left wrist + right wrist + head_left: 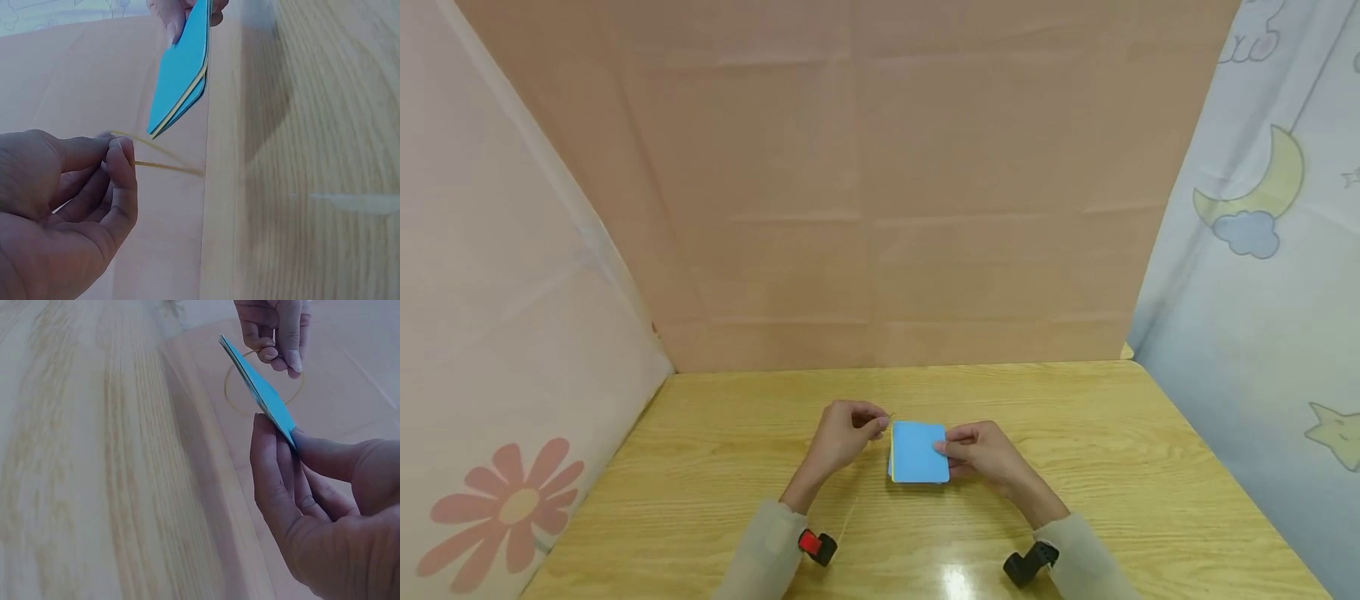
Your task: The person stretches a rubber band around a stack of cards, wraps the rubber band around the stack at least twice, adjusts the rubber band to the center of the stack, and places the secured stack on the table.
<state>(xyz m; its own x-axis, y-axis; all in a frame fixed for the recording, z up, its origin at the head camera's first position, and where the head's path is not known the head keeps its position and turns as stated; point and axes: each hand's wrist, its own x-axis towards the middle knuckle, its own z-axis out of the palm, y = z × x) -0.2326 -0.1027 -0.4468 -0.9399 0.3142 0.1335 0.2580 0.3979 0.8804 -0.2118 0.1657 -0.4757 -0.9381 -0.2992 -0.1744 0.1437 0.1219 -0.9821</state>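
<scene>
Between the thumb and fingers of my right hand (988, 457) is a small stack of square cards (921, 452) with rounded corners. Its top face is plain blue, and a yellow edge shows among the layers in the left wrist view. Just left of the stack, my left hand (842, 433) pinches a thin yellow rubber band (169, 167) between thumb and fingertips. In the right wrist view the band forms a round loop, with the cards (265, 397) overlapping it. The stack is held up off the table, tilted.
A wood-grain table (737, 467) lies under both hands. A plain peach cloth (865, 183) hangs behind it. Patterned curtains stand at the sides, one with a pink flower (512, 508), the other with a moon (1273, 179). Each wrist wears a small black camera (1030, 565).
</scene>
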